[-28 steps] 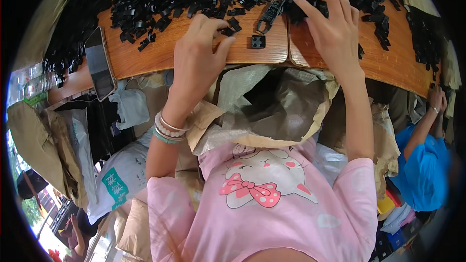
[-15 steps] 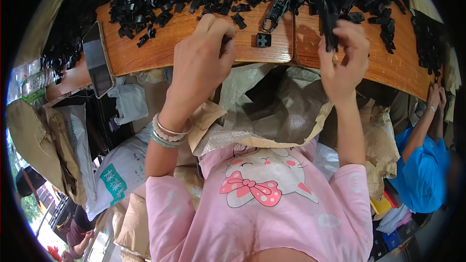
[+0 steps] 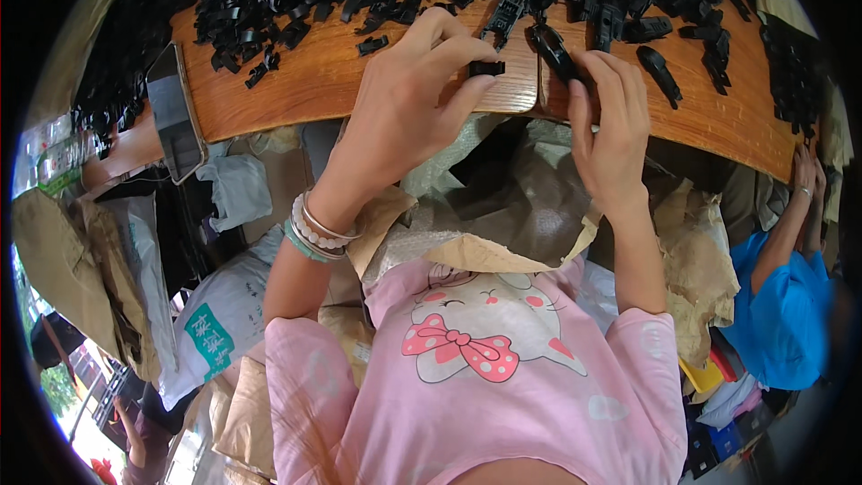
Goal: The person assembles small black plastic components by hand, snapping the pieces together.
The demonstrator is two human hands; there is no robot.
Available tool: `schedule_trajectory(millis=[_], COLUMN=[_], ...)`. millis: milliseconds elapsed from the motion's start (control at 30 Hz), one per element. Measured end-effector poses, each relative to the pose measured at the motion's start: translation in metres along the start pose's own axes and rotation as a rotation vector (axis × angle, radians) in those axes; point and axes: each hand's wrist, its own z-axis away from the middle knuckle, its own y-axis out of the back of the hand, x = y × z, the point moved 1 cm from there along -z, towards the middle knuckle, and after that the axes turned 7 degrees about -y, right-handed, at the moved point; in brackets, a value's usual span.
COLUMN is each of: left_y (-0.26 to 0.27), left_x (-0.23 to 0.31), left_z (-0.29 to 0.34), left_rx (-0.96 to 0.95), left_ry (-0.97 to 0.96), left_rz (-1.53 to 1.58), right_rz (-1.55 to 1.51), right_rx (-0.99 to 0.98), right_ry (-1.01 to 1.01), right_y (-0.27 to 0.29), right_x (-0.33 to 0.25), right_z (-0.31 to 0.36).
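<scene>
My left hand [image 3: 417, 90] is over the wooden table's front edge. Its thumb and forefinger pinch a small black plastic block [image 3: 488, 68], whose sides they partly cover. Just to the right, the fingers of my right hand [image 3: 613, 130] close on the near end of a long, curved black plastic piece [image 3: 555, 52], its far end pointing away from me. Between and beyond both hands lies a flat black part with an open frame [image 3: 505, 16]. Another curved black piece [image 3: 660, 76] rests on the table to the right of my right hand.
Heaps of black plastic parts [image 3: 269, 0] cover the far side of the wooden table [image 3: 269, 103]. A phone [image 3: 175, 112] leans at its left edge. An open paper-and-bubble-wrap bag [image 3: 503, 247] hangs before my lap. Another person in blue [image 3: 781, 305] is at the right.
My left hand has moved right and taken the small block. My right hand has shifted left and lower, onto a long curved piece. Another curved piece now shows on the table at right.
</scene>
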Motion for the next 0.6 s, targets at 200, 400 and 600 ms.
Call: schedule_trajectory(millis=[200, 400, 600], left_y=[-0.006, -0.006, -0.01], left_x=[-0.005, -0.008, -0.011], left_z=[0.004, 0.007, 0.006], left_rx=[-0.035, -0.021, 0.012], left_ry=[0.063, 0.059, 0.023], left_rz=[0.037, 0.104, 0.125], right_rz=[0.067, -0.385, -0.341], right_rx=[0.025, -0.188, -0.304], right_ry=[-0.104, -0.075, -0.001], right_y=[-0.01, 0.006, 0.009], right_x=[-0.005, -0.005, -0.004], right_z=[-0.013, -0.015, -0.022])
